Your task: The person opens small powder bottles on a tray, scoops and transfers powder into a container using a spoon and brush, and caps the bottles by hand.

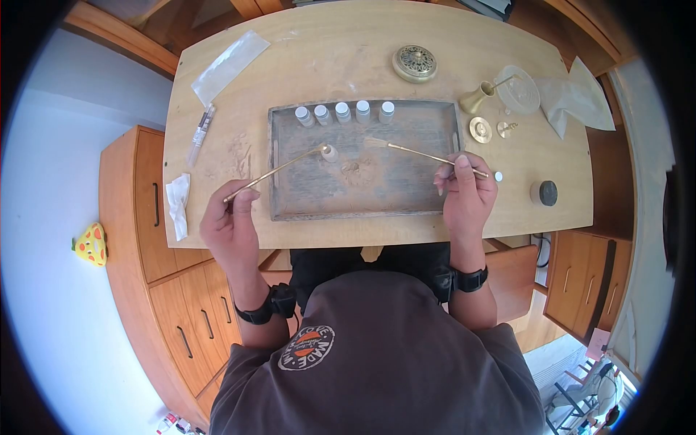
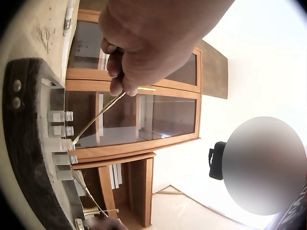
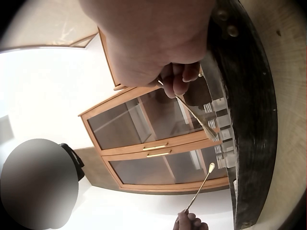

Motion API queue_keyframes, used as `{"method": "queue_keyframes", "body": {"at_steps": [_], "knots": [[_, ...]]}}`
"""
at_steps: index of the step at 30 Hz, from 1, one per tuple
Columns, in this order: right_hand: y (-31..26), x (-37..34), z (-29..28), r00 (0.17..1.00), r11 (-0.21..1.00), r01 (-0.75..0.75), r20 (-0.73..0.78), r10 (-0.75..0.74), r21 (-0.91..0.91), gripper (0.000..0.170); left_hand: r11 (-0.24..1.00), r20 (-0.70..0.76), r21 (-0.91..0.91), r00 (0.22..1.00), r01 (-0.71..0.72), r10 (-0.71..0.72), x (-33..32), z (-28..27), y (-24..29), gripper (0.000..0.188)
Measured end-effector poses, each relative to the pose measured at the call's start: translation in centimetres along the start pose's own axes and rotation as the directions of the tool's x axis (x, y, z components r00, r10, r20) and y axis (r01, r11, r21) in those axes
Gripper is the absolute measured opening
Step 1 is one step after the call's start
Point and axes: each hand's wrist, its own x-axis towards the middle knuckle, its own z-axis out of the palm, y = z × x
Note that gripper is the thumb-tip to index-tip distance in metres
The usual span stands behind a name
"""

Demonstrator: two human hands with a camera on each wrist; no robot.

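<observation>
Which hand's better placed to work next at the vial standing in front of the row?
Likely the left hand: its thin spoon has its tip right by the mouth of the vial. The right hand holds a brush, bristles farther off.

Can't read the tube (image 1: 201,136) beyond the left hand (image 1: 232,223), too small! Can't see inside the uncapped bottle (image 1: 330,154), right of that hand!

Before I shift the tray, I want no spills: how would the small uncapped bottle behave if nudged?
The small uncapped bottle would probably tip easily: it stands upright, narrow, apart from the capped bottles. Once down, it might roll, as its sides look round. Its mouth is open, so any loose contents could spill.
</observation>
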Motion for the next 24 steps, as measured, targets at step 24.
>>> {"method": "queue_keyframes", "body": {"at_steps": [24], "knots": [[0.0, -0.4, -0.3, 0.991, 0.988, -0.089, 0.085, 0.1, -0.123, 0.019, 0.991, 0.223, 0.103, 0.968, 0.09, -0.112, -1.3, 0.4, -3.6, 0.012]]}}
